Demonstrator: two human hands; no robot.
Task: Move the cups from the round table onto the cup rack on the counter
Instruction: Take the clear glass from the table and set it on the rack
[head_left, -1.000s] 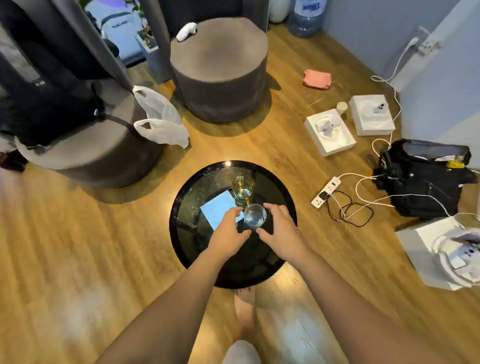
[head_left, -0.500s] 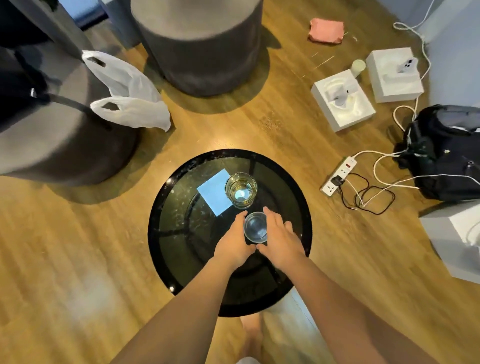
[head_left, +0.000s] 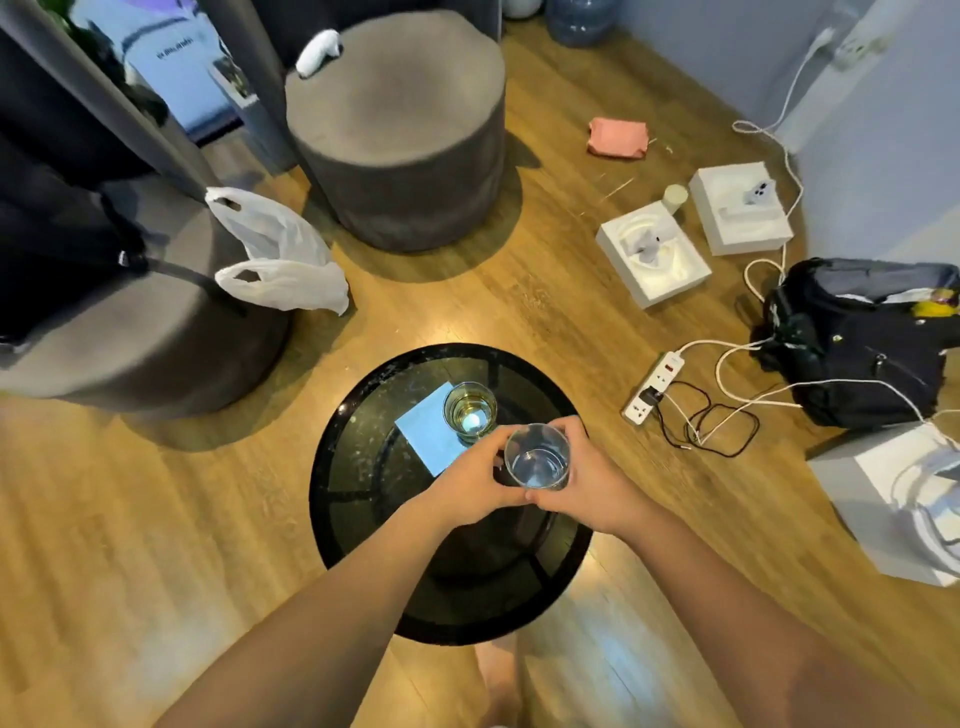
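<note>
A clear glass cup (head_left: 537, 457) is held above the black round table (head_left: 363, 467), with both hands wrapped round its sides. My left hand (head_left: 470, 475) grips it from the left and my right hand (head_left: 592, 486) from the right. A second glass cup (head_left: 469, 411), yellowish inside, stands on the table just beyond, partly on a light blue paper square (head_left: 426, 439). No cup rack or counter is in view.
Two grey round stools (head_left: 400, 135) stand beyond the table, the left one with a white plastic bag (head_left: 275, 260). On the floor to the right lie a power strip (head_left: 655, 385) with cables, white boxes (head_left: 652, 254), a black bag (head_left: 857, 338) and a pink cloth (head_left: 618, 136).
Both hands closed round the clear cup and raised it off the table toward me. The yellowish cup stayed in place.
</note>
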